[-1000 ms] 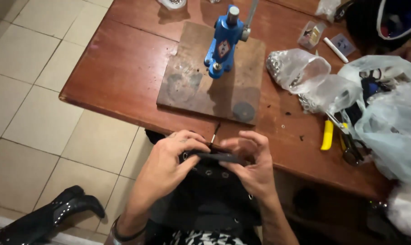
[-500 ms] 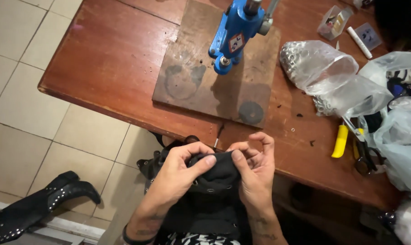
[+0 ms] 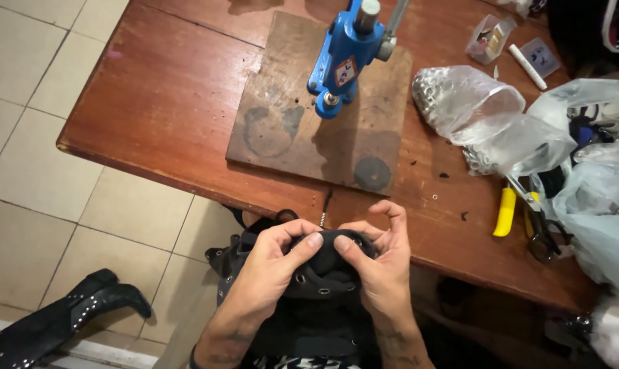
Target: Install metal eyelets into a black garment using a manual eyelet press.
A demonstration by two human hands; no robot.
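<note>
Head view: both thumbs, left hand (image 3: 272, 263) and right hand (image 3: 377, 263), now pinch the black eyelet-studded fabric piece (image 3: 323, 270), bunched and folded since a second ago, below the red-brown wooden table (image 3: 173, 102) edge

Most of the black garment (image 3: 316, 287) is tucked under both hands, and its lower part runs off the bottom edge. The blue press (image 3: 343, 58) loses its top and lever at the top edge. The bags (image 3: 528, 130) at the table's right end are too cloudy to make out the contents, apart from small metal rings. The boot (image 3: 57, 321) is cut at the bottom left corner. The specks near the yellow tool (image 3: 504, 212) are too small to tell.
</note>
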